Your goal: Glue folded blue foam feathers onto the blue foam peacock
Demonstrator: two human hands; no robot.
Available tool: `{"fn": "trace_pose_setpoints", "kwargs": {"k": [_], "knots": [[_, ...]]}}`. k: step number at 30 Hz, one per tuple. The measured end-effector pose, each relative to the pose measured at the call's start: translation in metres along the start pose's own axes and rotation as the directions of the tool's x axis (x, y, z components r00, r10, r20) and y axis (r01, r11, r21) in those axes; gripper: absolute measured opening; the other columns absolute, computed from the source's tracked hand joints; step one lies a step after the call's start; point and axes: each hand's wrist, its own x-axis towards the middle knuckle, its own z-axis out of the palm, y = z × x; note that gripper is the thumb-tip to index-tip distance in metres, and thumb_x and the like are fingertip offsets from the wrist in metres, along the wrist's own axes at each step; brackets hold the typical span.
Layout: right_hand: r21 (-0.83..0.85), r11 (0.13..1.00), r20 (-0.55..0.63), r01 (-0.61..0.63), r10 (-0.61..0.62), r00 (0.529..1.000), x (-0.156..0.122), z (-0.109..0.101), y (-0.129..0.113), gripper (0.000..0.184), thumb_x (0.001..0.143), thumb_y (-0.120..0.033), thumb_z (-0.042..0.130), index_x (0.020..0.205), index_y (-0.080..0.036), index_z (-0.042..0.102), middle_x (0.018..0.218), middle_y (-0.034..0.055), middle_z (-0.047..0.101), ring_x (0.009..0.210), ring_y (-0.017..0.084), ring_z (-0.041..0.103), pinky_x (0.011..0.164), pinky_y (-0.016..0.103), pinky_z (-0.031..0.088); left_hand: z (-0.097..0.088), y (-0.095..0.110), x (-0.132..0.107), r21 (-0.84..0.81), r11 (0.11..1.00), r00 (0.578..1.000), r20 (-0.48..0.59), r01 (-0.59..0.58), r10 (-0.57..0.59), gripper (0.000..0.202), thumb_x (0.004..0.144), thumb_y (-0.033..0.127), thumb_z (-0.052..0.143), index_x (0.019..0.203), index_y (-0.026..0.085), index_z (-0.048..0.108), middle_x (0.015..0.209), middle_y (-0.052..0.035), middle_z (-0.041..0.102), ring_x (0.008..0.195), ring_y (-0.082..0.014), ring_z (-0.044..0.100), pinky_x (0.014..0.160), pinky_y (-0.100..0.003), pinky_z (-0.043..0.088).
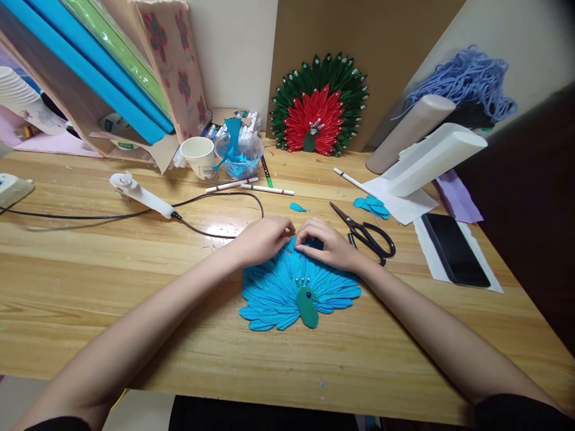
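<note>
A blue paper peacock [269, 299] with layered feathers lies flat on the table in front of me. Its green body [307, 308] has a dark blue eye and a small pinned crest. At the fan's upper edge, my left hand [267, 239] is closed, fingertips bent together; whatever they pinch is hidden. Close beside it, my right hand [327, 242] is closed too, thumb and forefinger pinching at a blue paper feather [291, 242] on the top edge. Just beyond the hands lies a loose blue feather [297, 208].
Black-handled scissors [366, 233] lie right of my right hand, near cut blue pieces [372, 206]. A phone [456, 248] rests farther right. Left are a white glue gun [144, 196] and its cord. Behind stand a paper cup [197, 157], a plastic bowl [251, 146] and a red-green peacock [318, 108].
</note>
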Motion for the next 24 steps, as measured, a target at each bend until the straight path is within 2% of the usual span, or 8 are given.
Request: {"fn": "trace_pose_setpoints", "kwargs": {"k": [5,12,24], "knots": [[0.000,1.000,0.002,-0.011,0.011,1.000,-0.0004,0.0009,0.0009,0.006,0.086,-0.026,0.054,0.086,-0.020,0.057,0.084,0.0042,0.058,0.084,0.018,0.052,0.078,0.036,0.041,0.0012,-0.0044,-0.0003,-0.081,0.996,0.999,0.029,0.038,-0.036,0.020,0.083,0.017,0.049,0.099,0.015,0.060,0.087,-0.0072,0.066,0.074,-0.0167,0.059,0.064,-0.027,0.044],[0.003,1.000,0.005,-0.010,0.010,1.000,0.0003,0.0003,-0.0001,0.007,0.086,-0.026,0.053,0.086,-0.020,0.057,0.084,0.0044,0.058,0.084,0.018,0.051,0.077,0.035,0.042,-0.0016,-0.0048,-0.0003,-0.106,0.993,0.997,0.063,0.053,-0.047,0.020,0.082,0.016,0.050,0.098,0.015,0.061,0.083,-0.0061,0.066,0.072,-0.0161,0.059,0.062,-0.026,0.043],[0.002,1.000,0.012,-0.025,0.025,1.000,-0.0009,0.0010,0.0022,0.006,0.086,-0.027,0.055,0.086,-0.021,0.057,0.085,0.0039,0.057,0.085,0.018,0.051,0.077,0.034,0.042,0.0041,-0.0029,0.0003,-0.125,0.988,0.996,0.013,0.092,-0.091,0.021,0.082,0.019,0.050,0.102,0.013,0.058,0.080,-0.0061,0.065,0.070,-0.0164,0.058,0.060,-0.027,0.042]]}}
